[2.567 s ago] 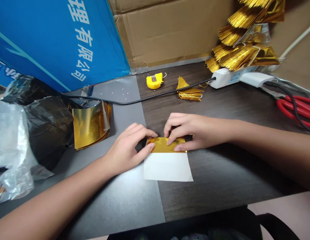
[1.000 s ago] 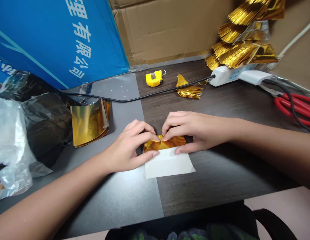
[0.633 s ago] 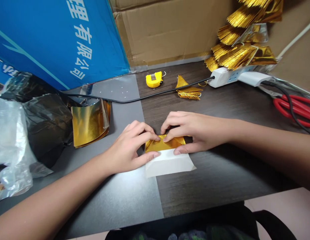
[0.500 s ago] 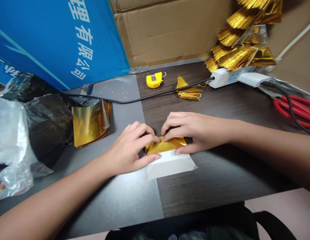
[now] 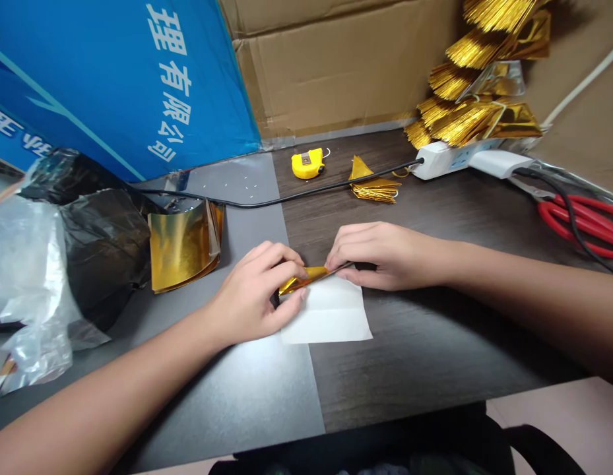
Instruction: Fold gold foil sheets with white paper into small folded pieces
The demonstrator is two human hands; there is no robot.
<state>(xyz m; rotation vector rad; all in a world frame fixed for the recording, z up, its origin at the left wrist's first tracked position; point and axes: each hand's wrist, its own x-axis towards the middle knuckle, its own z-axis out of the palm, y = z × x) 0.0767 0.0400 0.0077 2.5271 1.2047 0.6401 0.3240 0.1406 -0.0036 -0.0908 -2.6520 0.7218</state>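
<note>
A narrow folded strip of gold foil [image 5: 303,280] lies slanted along the top edge of a white paper sheet [image 5: 326,316]. My left hand [image 5: 251,293] pinches the strip's left end between thumb and fingers. My right hand [image 5: 380,256] holds its right end at the fingertips, with the fingers resting on the paper's top edge. The middle of the strip shows between my hands, and the fingers hide its ends.
A stack of gold foil sheets [image 5: 185,245] and a black plastic bag [image 5: 105,247] lie left. Beyond my hands are a yellow tape measure [image 5: 307,163], folded gold pieces [image 5: 373,188], a black cable [image 5: 286,196] and a power strip [image 5: 439,161]. Red-handled scissors [image 5: 580,227] lie right.
The wide gold band has become a thin slanted strip, and more white paper shows. My hands have moved slightly apart, and the whole view has shifted a little.
</note>
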